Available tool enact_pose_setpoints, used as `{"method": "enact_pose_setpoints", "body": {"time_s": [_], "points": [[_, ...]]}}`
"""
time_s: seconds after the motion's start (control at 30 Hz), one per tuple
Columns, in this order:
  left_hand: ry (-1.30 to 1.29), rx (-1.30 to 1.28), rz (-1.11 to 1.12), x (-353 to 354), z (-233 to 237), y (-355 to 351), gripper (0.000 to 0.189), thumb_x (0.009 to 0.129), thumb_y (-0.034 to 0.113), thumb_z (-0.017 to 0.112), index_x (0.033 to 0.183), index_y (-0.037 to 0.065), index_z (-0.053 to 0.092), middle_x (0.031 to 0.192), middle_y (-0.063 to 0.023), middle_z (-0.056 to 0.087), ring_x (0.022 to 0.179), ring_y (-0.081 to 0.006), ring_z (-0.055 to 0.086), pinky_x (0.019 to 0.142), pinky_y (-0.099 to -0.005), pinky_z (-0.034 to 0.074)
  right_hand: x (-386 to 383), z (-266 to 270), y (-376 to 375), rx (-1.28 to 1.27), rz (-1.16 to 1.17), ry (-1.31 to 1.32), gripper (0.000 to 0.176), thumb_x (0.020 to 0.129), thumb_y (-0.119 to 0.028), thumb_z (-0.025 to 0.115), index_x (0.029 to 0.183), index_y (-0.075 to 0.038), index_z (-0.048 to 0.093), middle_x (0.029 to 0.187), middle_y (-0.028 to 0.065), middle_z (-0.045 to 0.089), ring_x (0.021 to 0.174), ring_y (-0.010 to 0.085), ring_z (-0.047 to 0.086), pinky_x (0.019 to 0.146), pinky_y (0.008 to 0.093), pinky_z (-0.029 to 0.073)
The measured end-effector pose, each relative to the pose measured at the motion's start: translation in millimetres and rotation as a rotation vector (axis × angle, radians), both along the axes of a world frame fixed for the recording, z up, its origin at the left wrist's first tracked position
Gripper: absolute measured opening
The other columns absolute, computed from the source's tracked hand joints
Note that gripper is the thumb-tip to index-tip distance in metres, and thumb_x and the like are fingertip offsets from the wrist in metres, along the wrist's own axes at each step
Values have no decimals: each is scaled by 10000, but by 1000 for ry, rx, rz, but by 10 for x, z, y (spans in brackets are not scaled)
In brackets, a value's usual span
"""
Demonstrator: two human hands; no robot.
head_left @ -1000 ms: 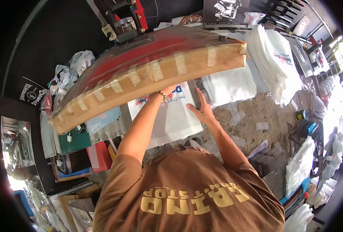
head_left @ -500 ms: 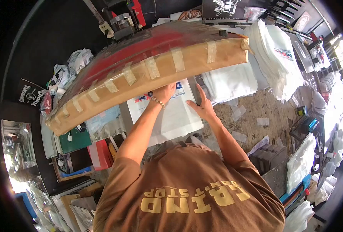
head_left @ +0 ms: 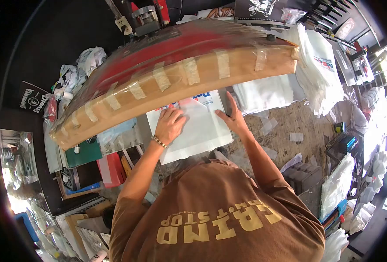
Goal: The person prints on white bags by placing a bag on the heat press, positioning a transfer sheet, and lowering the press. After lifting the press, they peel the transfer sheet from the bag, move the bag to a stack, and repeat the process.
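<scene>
Left grip (head_left: 169, 126) down on the white cloth (head_left: 197, 139), fingers loosely curled, nothing visibly pinched; right grip (head_left: 235, 120) spread wide beside its edge! Cloth lies partly beneath the raised press (head_left: 176, 81): best smooth lightly outwards, print (head_left: 204, 98) unwrinkled, knuckles well clear of the press

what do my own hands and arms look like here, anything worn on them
Your left hand has a beaded bracelet in tan and dark tones at the wrist. Your right hand shows no glove, ring or bracelet. Both forearms are bare below the short sleeves of a brown T-shirt with cream block lettering.
</scene>
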State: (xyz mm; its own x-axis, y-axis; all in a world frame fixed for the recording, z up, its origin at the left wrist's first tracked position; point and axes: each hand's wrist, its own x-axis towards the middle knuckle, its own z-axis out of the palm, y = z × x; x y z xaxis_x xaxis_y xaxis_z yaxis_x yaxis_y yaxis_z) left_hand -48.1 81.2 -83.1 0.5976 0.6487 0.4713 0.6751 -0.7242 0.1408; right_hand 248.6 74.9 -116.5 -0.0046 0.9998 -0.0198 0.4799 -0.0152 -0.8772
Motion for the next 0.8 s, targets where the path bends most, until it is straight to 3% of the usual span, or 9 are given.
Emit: {"method": "enact_pose_setpoints", "body": {"time_s": [0.13, 0.23, 0.27, 0.33, 0.37, 0.5, 0.57, 0.67, 0.8], "points": [[77, -214, -49, -403, 124, -452, 62, 755, 36, 619, 802, 58, 653, 980, -102, 614, 904, -319, 620, 805, -438, 520, -12, 47, -18, -19, 11, 50, 942, 861, -383, 757, 1593, -176, 200, 1464, 280, 477, 1363, 420, 464, 1115, 447, 388], [456, -861, 163, -755, 440, -1266, 166, 726, 171, 678, 784, 16, 670, 873, -193, 670, 794, -376, 674, 668, -475, 574, -13, 51, -3, 61, 24, -45, 942, 863, -372, 760, 1589, -135, 210, 1487, 274, 453, 1375, 418, 448, 1124, 447, 374], [711, -976, 94, -1058, 130, -1686, 260, 728, 231, 722, 842, 0, 695, 902, -196, 694, 854, -340, 694, 661, -465, 569, -6, 61, -2, 62, 41, -45, 942, 863, -372, 760, 1589, -135, 210, 1487, 274, 453, 1375, 418, 448, 1124, 447, 374], [1027, -1895, -278, -1455, -276, -2278, 350, 713, 275, 761, 922, 0, 706, 922, -186, 701, 848, -317, 697, 660, -450, 559, -8, 79, 7, 92, 35, -124, 922, 856, -357, 772, 1576, -109, 251, 1433, 271, 479, 1315, 434, 463, 1092, 475, 390], [1008, -1911, -259, -1472, -175, -2250, 350, 713, 275, 761, 922, 0, 706, 922, -186, 701, 848, -317, 697, 660, -450, 559, -10, 68, 16, 105, 34, -159, 913, 852, -349, 778, 1569, -96, 272, 1406, 269, 492, 1285, 442, 471, 1075, 488, 398], [20, -1145, 304, -1201, 450, -1181, 332, 877, 286, 698, 1102, 42, 673, 944, -125, 725, 847, -259, 703, 751, -392, 547, 18, 36, 147, 386, 42, -388, 738, 811, -368, 804, 1414, -58, 511, 1361, 251, 478, 1226, 434, 461, 1032, 493, 405], [-532, -638, 544, -962, 83, -472, 360, 916, 308, 700, 1151, 39, 659, 898, -147, 703, 795, -293, 694, 727, -392, 552, -22, -36, 262, 412, 21, -399, 680, 795, -371, 810, 1349, -62, 567, 1360, 238, 472, 1217, 433, 453, 1016, 515, 401], [-255, -257, 1002, -571, -229, 265, 406, 842, 389, 759, 1045, 47, 675, 1009, -156, 680, 923, -361, 629, 828, -444, 515, -175, 165, 280, 353, -37, -493, 610, 770, -365, 820, 1270, -67, 637, 1336, 200, 484, 1202, 411, 447, 999, 535, 388], [-274, -180, 1028, -531, -515, 372, 454, 837, 429, 752, 1017, 28, 637, 1063, -183, 658, 1015, -390, 583, 858, -477, 481, -214, 161, 244, 290, -23, -447, 558, 754, -350, 819, 1222, -91, 658, 1271, 143, 515, 1189, 383, 443, 967, 549, 366]]}}
